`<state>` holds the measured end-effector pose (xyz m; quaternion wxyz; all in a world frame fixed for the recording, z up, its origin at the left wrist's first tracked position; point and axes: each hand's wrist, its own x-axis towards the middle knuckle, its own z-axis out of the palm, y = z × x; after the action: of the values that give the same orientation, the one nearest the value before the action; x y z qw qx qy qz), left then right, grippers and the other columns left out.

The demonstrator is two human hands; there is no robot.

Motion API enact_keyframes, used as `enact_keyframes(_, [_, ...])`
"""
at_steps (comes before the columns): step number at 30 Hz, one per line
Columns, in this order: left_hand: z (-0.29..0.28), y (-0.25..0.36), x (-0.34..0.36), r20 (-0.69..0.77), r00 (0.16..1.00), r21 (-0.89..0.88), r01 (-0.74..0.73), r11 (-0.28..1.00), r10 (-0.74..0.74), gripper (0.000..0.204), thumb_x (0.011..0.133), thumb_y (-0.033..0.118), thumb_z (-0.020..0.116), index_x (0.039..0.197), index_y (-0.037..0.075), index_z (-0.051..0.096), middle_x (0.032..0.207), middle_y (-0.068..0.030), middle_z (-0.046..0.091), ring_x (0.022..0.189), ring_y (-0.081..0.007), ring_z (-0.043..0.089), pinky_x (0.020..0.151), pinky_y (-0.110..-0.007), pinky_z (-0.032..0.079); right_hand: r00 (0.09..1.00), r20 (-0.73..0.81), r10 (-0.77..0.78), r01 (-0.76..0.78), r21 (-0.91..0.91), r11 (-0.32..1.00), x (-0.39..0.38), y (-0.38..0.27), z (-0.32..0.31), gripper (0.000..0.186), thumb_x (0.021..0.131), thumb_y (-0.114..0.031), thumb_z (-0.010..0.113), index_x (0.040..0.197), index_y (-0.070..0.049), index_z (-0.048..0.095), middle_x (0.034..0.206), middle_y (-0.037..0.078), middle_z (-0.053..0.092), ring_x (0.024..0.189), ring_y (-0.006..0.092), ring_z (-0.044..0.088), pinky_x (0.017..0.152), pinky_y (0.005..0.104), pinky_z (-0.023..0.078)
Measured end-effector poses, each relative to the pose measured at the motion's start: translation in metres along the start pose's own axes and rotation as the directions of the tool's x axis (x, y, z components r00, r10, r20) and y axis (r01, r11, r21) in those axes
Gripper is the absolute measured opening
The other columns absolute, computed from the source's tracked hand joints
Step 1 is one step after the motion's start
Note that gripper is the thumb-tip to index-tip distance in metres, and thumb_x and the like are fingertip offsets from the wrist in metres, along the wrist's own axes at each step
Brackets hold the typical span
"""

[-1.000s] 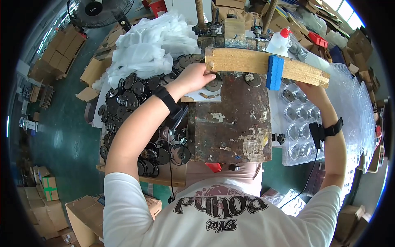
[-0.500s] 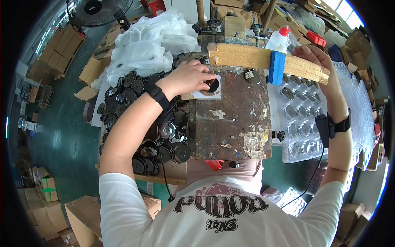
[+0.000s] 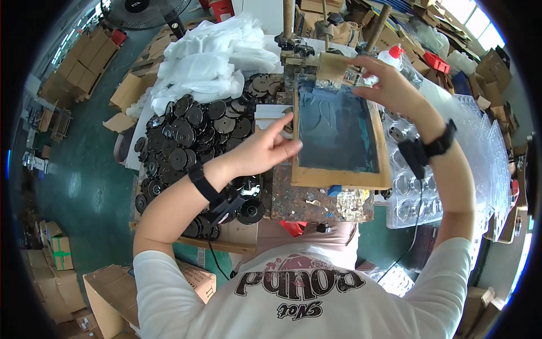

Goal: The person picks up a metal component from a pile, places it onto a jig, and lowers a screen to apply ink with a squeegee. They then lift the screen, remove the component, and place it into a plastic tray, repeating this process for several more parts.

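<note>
A wooden-framed printing screen [image 3: 341, 179] with a dark blue-grey mesh lies low over the worn bench. My left hand [image 3: 259, 150] is at its left rail, index finger and thumb apart, with the thumb tip overlapping the rail. Above the far end of the screen, my right hand [image 3: 389, 85] has its fingers spread and curved beside a wooden-handled squeegee [image 3: 332, 69]. Whether those fingertips touch the squeegee I cannot tell. A white pad [image 3: 270, 116] shows partly left of the screen; the rest is hidden beneath it.
Black round discs [image 3: 186, 135] are heaped on the left, with white plastic wrapping [image 3: 197, 62] behind them. Clear trays with round parts [image 3: 415, 183] stand on the right. A red-capped bottle [image 3: 390, 55] and threaded posts [image 3: 377, 28] are at the back.
The screen has swung down from its raised, edge-on position to lie over the bench. My left hand has left the disc on the pad and drawn nearer; my right hand has moved left toward the squeegee.
</note>
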<state>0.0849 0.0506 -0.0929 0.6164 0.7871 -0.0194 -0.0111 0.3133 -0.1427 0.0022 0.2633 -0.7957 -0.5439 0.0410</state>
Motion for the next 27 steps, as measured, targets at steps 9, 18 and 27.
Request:
enact_keyframes(9, [0.007, -0.018, 0.002, 0.004, 0.986, 0.263, 0.161, 0.951, -0.168, 0.080, 0.087, 0.033, 0.061, 0.141, -0.002, 0.014, 0.084, -0.0135, 0.064, 0.073, -0.0210, 0.061, 0.067, -0.030, 0.048, 0.988, 0.119, -0.102, 0.133, -0.293, 0.947, 0.032, -0.021, 0.049, 0.025, 0.071, -0.013, 0.069, 0.093, -0.006, 0.062, 0.087, 0.013, 0.060, 0.086, 0.0323, 0.056, 0.073, 0.0372, 0.048])
enact_keyframes(18, [0.007, -0.021, 0.003, 0.018, 0.988, 0.220, 0.146, 0.964, -0.154, 0.078, 0.087, 0.032, 0.061, 0.141, -0.003, 0.017, 0.084, -0.0135, 0.065, 0.073, -0.0223, 0.062, 0.068, -0.030, 0.048, 0.947, 0.163, -0.277, 0.298, -0.121, 0.947, -0.025, -0.049, 0.055, 0.024, 0.071, -0.013, 0.069, 0.092, -0.004, 0.062, 0.080, 0.013, 0.059, 0.076, 0.0320, 0.057, 0.070, 0.0373, 0.048])
enact_keyframes(27, [-0.001, 0.019, -0.001, 0.006, 0.998, 0.178, 0.063, 0.982, -0.065, 0.070, 0.089, 0.027, 0.060, 0.142, 0.003, 0.020, 0.087, -0.0119, 0.065, 0.077, -0.0187, 0.062, 0.069, -0.029, 0.049, 0.999, 0.020, 0.037, -0.036, -0.073, 0.997, 0.032, 0.016, 0.017, 0.037, 0.077, -0.014, 0.067, 0.112, -0.006, 0.058, 0.087, 0.010, 0.063, 0.079, 0.0219, 0.063, 0.070, 0.0314, 0.050])
